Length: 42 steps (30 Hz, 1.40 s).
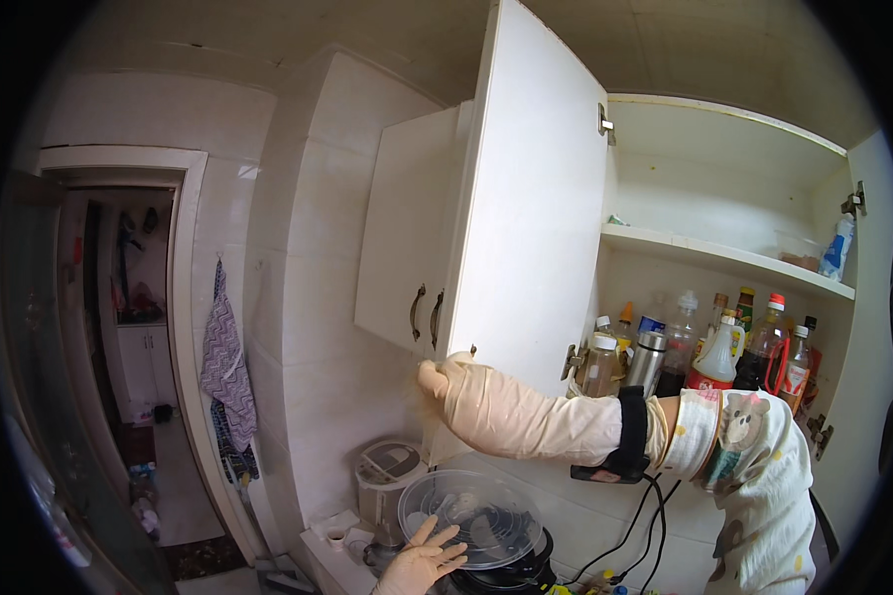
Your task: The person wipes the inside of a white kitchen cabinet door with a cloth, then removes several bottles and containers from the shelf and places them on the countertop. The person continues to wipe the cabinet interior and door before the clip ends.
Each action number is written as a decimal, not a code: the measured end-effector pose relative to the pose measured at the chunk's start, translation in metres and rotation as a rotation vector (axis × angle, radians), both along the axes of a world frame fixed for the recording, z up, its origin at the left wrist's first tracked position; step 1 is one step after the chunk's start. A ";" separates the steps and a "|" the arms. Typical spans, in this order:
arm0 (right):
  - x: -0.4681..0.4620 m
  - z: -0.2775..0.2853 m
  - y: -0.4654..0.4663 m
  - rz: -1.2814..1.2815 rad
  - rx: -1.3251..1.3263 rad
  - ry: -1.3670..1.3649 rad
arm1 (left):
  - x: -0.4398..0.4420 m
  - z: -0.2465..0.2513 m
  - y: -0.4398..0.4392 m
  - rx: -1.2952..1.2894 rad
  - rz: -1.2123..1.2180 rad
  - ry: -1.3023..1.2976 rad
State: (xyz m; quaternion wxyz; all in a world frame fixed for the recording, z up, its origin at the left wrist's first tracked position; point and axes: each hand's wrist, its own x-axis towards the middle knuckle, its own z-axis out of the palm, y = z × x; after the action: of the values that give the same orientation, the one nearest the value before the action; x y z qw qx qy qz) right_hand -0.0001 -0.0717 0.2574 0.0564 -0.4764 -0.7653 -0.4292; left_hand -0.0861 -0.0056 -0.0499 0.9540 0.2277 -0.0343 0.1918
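Observation:
My right hand [452, 388], in a pale rubber glove, is curled around the free edge of an open white cabinet door [532, 223], low on the door. Its fingertips are partly hidden behind that edge. A black strap [632, 428] with a small device circles the gloved forearm. My left hand [419, 564], also gloved, is low in view with its fingers spread and holds nothing. It is in front of a clear round plastic cover [470, 513]; whether it touches the cover cannot be told.
Several bottles [714, 357] and a steel flask [646, 361] crowd the cabinet's lower shelf. Above them, a shelf board [722, 256] bears a plastic tub [800, 253] and a blue-white packet [838, 249]. A hot-water dispenser [391, 476] stands by the tiled wall. Black cables [658, 520] hang below my forearm.

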 end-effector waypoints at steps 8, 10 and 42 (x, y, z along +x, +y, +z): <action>0.003 0.101 0.012 -0.066 0.055 0.402 | -0.001 0.009 0.002 0.002 -0.013 -0.008; 0.004 0.109 0.016 -0.080 0.161 0.358 | -0.002 0.018 0.004 0.062 -0.016 0.011; 0.006 -0.077 -0.002 0.047 -0.194 0.142 | -0.015 0.042 -0.004 0.127 0.041 -0.031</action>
State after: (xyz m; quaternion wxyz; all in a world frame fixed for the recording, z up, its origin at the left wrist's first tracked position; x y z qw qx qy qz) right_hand 0.0059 -0.0738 0.1806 0.0739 -0.4907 -0.8083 -0.3169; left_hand -0.1009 -0.0096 -0.0083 0.9329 0.2855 -0.0563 0.2124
